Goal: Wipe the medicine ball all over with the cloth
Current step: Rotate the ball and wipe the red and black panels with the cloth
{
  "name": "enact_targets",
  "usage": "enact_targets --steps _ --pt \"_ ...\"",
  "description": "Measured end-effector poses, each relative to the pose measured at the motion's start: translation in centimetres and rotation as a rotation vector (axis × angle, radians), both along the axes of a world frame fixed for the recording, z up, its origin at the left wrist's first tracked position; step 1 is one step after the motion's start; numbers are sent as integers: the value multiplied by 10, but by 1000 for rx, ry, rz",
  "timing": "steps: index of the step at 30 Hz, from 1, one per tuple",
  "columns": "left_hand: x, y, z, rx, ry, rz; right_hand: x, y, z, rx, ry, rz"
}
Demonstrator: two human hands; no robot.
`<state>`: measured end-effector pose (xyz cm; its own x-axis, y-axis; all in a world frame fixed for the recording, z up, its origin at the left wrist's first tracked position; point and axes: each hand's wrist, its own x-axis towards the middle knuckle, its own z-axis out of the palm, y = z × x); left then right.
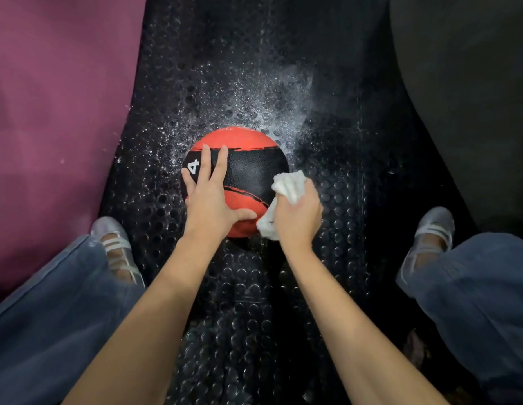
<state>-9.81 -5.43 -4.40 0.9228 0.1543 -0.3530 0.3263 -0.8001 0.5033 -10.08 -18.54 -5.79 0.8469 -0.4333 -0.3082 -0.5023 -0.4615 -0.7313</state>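
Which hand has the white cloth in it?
The right hand grips the white cloth, bunched against the side of the medicine ball. The left hand holds nothing; it rests on the ball with fingers spread flat.

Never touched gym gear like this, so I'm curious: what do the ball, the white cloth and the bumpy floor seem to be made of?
The medicine ball looks like matte rubber; its red and black skin shows a fine pebbled grain. The cloth bunched in the right hand seems to be terry cotton, fluffy and looped, though microfibre is possible. The floor mat looks like black rubber with raised round studs, slightly glossy.
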Motion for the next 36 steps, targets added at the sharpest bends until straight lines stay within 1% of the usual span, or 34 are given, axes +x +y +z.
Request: enact_targets --steps 1,2,4,6,9,11,13,17,18,19,21,22,23,24,27,28,29,32,33,34,36 --pt "2 2 1 -9 -3 0 -2 1 -1 -8 -18 39" --pt "3 4 2 -15 -2 -7 2 -1 -4 -8 1 20" --pt "1 10 4 -24 8 -27 16 -11 -10 27 103 -74" --pt "4 20 7 -30 21 -51 24 -17 -13 41 155 -66" --pt "17 40 12 34 113 -93 15 -4 -10 34 93 38" --pt "23 43 14 85 163 -111 8 5 -11 53 68 54" --pt "22 41 14 121 175 -104 1 15 -10 53 22 51" --pt "15 44 11 102 137 -66 -19 29 -6 -42 -173 155" --pt "13 44 11 96 134 -60 -16 27 -9 -57 -169 143" --pt "12 44 12 92 135 -55 -8 23 -14 -39 -119 96" --pt "8 40 13 86 136 -48 17 12 -24 51 64 -38" --pt "7 38 13 88 131 -49 28 7 -25 81 130 -74" --pt "6 37 13 92 128 -48 33 6 -24 74 151 -72" --pt "6 36 13 94 128 -44 32 8 -19 47 130 -37" --pt "6 39 12 79 130 -20 14 19 -4 -10 -50 146" --pt "5 40 12 78 131 -18 10 18 -4 -24 -81 179" --pt "3 41 12 77 131 -20 12 16 -8 -26 -64 165" --pt "-2 36 12 85 117 -30 35 3 -20 72 129 12" --pt "-3 34 12 95 119 -29 38 2 -22 64 147 -4" --pt "-3 32 12 100 127 -22 36 4 -19 26 128 17" --pt "-1 32 12 91 138 -9 25 13 -5 -36 5 134"
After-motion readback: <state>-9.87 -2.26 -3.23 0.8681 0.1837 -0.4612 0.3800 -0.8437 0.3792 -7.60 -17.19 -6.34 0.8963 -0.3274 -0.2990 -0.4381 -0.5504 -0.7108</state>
